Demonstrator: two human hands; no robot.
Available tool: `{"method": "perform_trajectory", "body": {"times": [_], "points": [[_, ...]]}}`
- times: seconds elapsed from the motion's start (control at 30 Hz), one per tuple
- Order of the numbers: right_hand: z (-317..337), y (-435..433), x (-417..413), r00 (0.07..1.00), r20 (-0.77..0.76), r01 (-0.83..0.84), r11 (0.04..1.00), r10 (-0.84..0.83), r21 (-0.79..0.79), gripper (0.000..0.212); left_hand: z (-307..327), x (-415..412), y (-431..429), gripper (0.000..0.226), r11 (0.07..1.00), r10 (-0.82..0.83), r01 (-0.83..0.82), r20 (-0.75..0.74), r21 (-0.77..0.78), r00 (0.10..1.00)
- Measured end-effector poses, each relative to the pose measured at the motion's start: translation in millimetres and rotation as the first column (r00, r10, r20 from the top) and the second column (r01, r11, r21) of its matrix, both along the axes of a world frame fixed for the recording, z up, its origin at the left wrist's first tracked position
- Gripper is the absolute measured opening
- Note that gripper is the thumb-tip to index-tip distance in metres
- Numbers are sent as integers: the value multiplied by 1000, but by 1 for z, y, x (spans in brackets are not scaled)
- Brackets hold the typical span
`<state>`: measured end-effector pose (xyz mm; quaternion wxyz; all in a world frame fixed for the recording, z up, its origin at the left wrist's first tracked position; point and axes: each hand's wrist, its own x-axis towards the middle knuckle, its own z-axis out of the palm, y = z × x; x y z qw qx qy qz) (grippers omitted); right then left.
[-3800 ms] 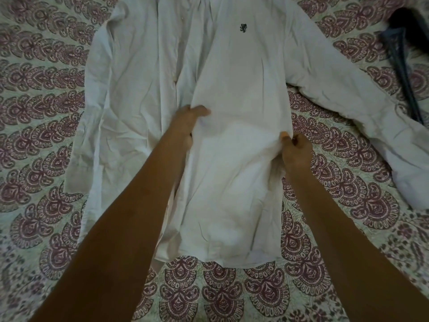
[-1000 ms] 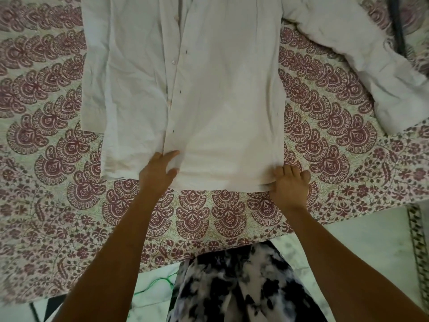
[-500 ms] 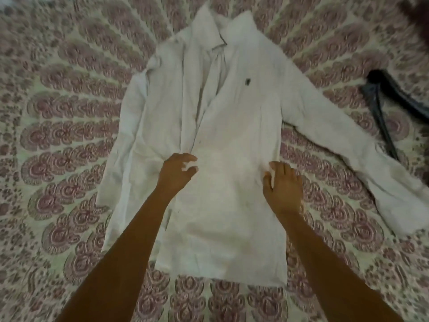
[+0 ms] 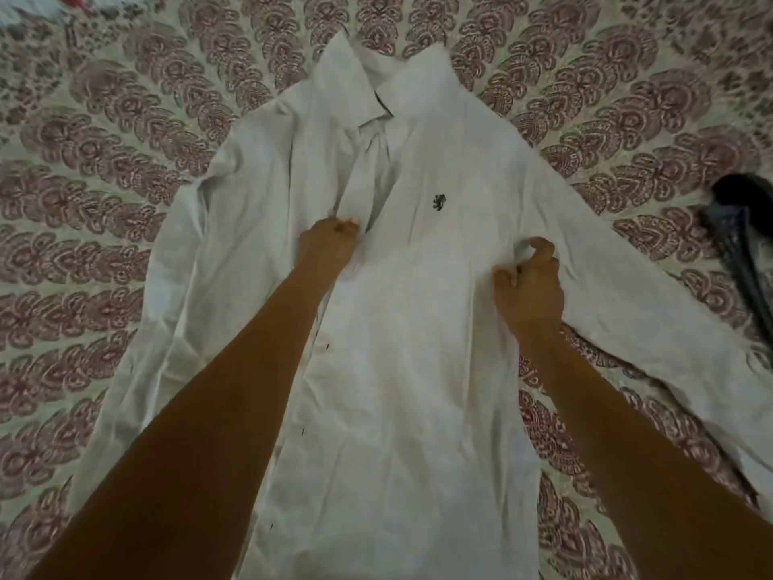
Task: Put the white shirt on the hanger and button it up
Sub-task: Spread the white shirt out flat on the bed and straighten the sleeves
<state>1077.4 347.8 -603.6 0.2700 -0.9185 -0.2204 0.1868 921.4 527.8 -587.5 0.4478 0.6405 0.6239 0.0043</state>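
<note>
White shirt (image 4: 410, 370) lies flat, gripped by left hand (image 4: 328, 247) and right hand (image 4: 530, 288).

White shirt (image 4: 418, 370) flat on patterned bedspread (image 4: 104, 119); left hand (image 4: 328, 244) tight on its placket, right hand (image 4: 529, 290) tight on its side.

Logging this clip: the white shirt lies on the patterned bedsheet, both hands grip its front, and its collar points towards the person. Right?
No: the head view shows the collar pointing away from the person. Otherwise right: the white shirt lies on the patterned bedsheet, and the left hand and right hand grip its front.
</note>
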Motion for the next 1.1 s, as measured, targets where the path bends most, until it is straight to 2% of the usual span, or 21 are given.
{"method": "perform_trajectory", "body": {"times": [0.07, 0.13, 0.23, 0.3, 0.37, 0.43, 0.5, 0.6, 0.67, 0.73, 0.83, 0.93, 1.0, 1.03, 1.1], "points": [[-5, 1, 3, 998, 59, 35, 999, -32, -41, 45, -5, 13, 8, 43, 996, -21, 21, -3, -86, 1000], [-12, 3, 3, 981, 190, 50, 997, -37, -63, 39, -8, 28, 14, 47, 978, -24, 26, 16, -207, 1000], [-20, 12, 3, 911, 409, -14, 997, 44, -75, 39, -11, 36, 26, 51, 892, 135, -46, 168, -451, 977], [-23, 21, 8, 893, 433, -111, 992, 126, -59, 44, -12, 43, 33, 34, 843, 264, -59, 314, -535, 912], [-25, 31, 13, 877, 422, -228, 972, 228, -52, 50, -10, 54, 41, 5, 859, 351, -95, 443, -504, 825], [-24, 42, 17, 863, 401, -303, 950, 308, -78, 54, -5, 63, 51, 26, 917, 359, -180, 536, -357, 765], [-25, 53, 22, 878, 328, -318, 937, 349, -145, 59, -6, 63, 64, 38, 957, 291, -246, 542, -156, 789], [-32, 55, 32, 911, 203, -303, 918, 358, -256, 68, -18, 51, 75, 43, 969, 180, -232, 415, 79, 892], [-37, 52, 34, 898, 223, -310, 907, 378, -287, 72, -26, 48, 70, 48, 967, 123, -184, 305, 178, 944], [-39, 51, 34, 889, 265, -299, 911, 374, -283, 71, -31, 51, 63, 48, 943, 6, -64, 177, 327, 984], [-39, 51, 40, 902, 254, -276, 919, 349, -281, 68, -30, 52, 57, 50, 815, -267, 211, 26, 539, 963], [-40, 50, 53, 926, 202, -245, 915, 319, -321, 71, -33, 44, 60, 54, 723, -399, 386, -110, 574, 910], [-39, 52, 61, 935, 179, -230, 909, 305, -348, 69, -32, 41, 64, 55, 681, -422, 522, -307, 513, 853], [-36, 53, 62, 938, 166, -230, 905, 304, -358, 67, -29, 41, 66, 55, 667, -424, 578, -399, 469, 813], [-30, 55, 58, 940, 156, -231, 903, 303, -362, 66, -19, 39, 70, 51, 684, -421, 594, -437, 423, 795]]}}
